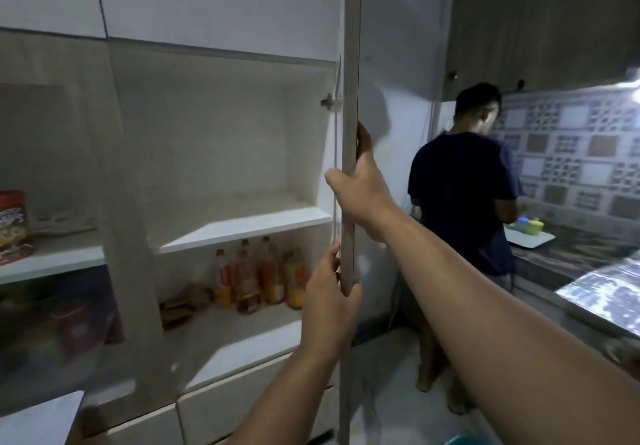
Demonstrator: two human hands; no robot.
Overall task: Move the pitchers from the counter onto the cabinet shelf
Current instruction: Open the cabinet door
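Note:
The cabinet door (350, 98) stands swung out, edge-on toward me. My right hand (360, 184) grips its edge higher up, thumb on the near side. My left hand (329, 292) holds the same edge lower down. Behind the door, the upper cabinet shelf (242, 226) is white and bare. The shelf below holds several orange-filled bottles (259, 274) and some small packets (180, 309). No pitcher shows in this view. The dark patterned counter (568, 254) runs along the right wall.
A person in a dark shirt (460, 202) stands at the counter with their back to me, beside a white tray (530, 238) with small coloured items. A red snack bag (15, 226) sits on the left shelf. Drawers lie below the cabinet.

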